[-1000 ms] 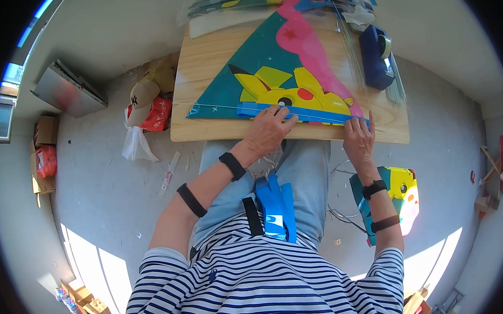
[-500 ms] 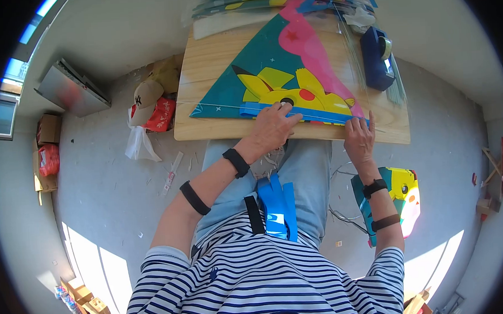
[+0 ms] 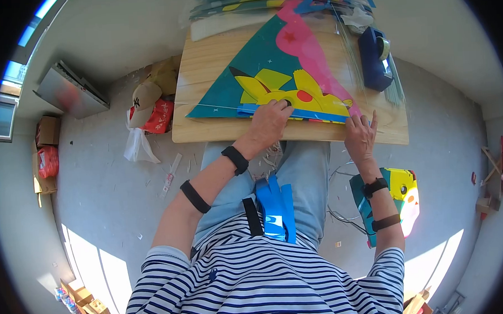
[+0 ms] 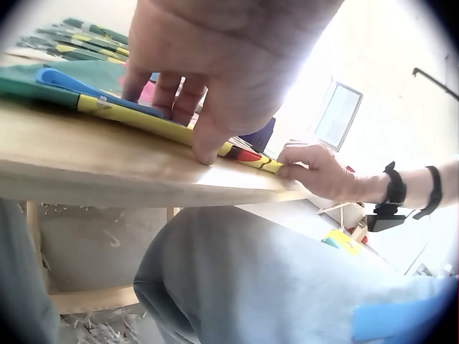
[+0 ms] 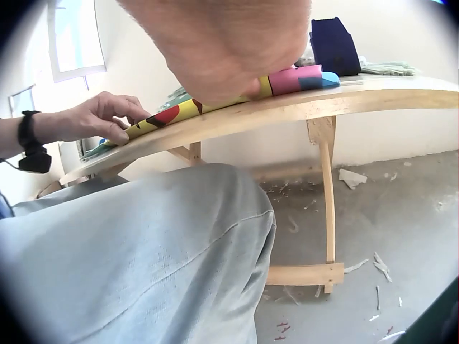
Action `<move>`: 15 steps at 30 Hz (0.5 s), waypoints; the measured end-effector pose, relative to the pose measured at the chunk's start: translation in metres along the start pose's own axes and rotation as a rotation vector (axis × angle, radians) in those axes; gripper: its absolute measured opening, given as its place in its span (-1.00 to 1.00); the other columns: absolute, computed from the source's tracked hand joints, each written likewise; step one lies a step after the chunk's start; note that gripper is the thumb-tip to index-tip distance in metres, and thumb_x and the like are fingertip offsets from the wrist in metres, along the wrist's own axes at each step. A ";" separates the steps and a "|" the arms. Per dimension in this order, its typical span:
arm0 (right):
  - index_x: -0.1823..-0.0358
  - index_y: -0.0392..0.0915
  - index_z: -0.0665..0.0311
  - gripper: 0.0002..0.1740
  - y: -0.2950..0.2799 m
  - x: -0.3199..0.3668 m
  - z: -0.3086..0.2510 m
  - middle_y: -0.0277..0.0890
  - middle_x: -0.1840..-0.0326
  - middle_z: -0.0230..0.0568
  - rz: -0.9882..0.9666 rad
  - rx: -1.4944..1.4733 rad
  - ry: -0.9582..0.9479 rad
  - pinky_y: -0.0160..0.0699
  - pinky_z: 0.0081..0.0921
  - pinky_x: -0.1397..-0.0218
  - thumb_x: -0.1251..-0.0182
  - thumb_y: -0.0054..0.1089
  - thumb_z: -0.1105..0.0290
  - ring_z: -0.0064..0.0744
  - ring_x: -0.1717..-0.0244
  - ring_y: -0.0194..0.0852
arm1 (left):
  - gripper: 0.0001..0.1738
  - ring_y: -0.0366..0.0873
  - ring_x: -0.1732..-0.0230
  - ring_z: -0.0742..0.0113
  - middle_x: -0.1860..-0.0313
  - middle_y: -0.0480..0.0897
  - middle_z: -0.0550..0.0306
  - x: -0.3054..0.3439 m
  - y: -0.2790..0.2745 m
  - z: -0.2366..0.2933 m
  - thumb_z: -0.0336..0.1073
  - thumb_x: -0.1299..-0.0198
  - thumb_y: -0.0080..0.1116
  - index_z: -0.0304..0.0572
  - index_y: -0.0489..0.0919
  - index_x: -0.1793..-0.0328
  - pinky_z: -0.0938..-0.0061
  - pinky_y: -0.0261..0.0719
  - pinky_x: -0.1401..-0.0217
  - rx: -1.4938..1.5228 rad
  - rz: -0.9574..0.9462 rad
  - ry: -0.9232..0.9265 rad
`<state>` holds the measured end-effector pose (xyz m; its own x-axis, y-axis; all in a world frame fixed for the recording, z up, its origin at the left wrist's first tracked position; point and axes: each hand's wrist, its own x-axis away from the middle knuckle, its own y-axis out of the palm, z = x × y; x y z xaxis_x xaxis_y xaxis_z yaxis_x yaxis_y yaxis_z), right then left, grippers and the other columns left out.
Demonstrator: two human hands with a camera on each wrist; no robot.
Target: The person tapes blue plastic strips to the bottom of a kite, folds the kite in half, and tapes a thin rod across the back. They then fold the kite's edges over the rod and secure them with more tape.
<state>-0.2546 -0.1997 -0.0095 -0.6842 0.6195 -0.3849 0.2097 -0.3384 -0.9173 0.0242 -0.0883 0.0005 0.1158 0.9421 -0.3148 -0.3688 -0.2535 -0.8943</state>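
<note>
A triangular printed sheet (image 3: 248,73), green and pink with a yellow cartoon animal, lies on the wooden table. Along its near edge runs a blue strip (image 3: 311,114), and the rim there is folded up into a narrow roll (image 4: 136,122). My left hand (image 3: 268,124) grips this fold near its middle, thumb (image 4: 208,147) on the near side and fingers over the far side. At the right corner my right hand (image 3: 360,136) pinches the folded edge, its index finger raised. In the right wrist view, the pink and blue end (image 5: 308,79) sticks out past that hand.
A dark blue tape dispenser (image 3: 375,59) and thin rods (image 3: 395,89) are at the table's right side. Bagged printed sheets (image 3: 244,1) are stacked at the back. Blue strips (image 3: 273,206) lie on the lap. A cap (image 3: 146,96) and bags are left of the table.
My left hand has curled its fingers in over the edge, and less of the blue strip shows beside it. The right hand stays at the corner, its index finger angled slightly more outward.
</note>
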 end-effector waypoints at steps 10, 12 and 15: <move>0.04 0.63 0.17 -0.72 -0.013 -0.015 0.010 0.60 -0.03 -0.33 -0.112 -0.053 0.079 -0.02 0.44 -0.62 -0.21 0.22 0.54 -0.12 -0.14 0.53 | -0.78 0.61 0.03 -0.01 0.12 0.58 0.06 -0.016 -0.006 -0.008 -0.51 -0.16 0.16 -0.10 0.68 0.10 0.16 0.61 0.15 -0.022 -0.088 -0.096; -0.01 0.61 0.16 -0.69 -0.017 -0.020 0.014 0.62 -0.04 -0.33 -0.160 -0.067 0.086 0.00 0.43 -0.61 -0.22 0.22 0.54 -0.11 -0.16 0.54 | -0.80 0.62 0.03 -0.05 0.12 0.60 0.03 -0.023 -0.013 -0.010 -0.49 -0.18 0.15 -0.12 0.68 0.09 0.13 0.61 0.15 0.032 -0.154 -0.136; -0.06 0.60 0.14 -0.68 -0.020 -0.029 0.022 0.68 -0.03 -0.31 -0.238 -0.100 0.100 0.06 0.41 -0.57 -0.28 0.23 0.53 -0.10 -0.16 0.57 | -0.81 0.65 0.03 -0.11 0.12 0.66 -0.02 -0.030 -0.020 -0.019 -0.46 -0.22 0.14 -0.16 0.68 0.08 0.06 0.60 0.12 0.130 -0.213 -0.169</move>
<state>-0.2540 -0.2264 0.0226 -0.6509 0.7420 -0.1607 0.1223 -0.1064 -0.9868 0.0451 -0.1157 0.0218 0.0517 0.9970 -0.0574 -0.4694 -0.0265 -0.8826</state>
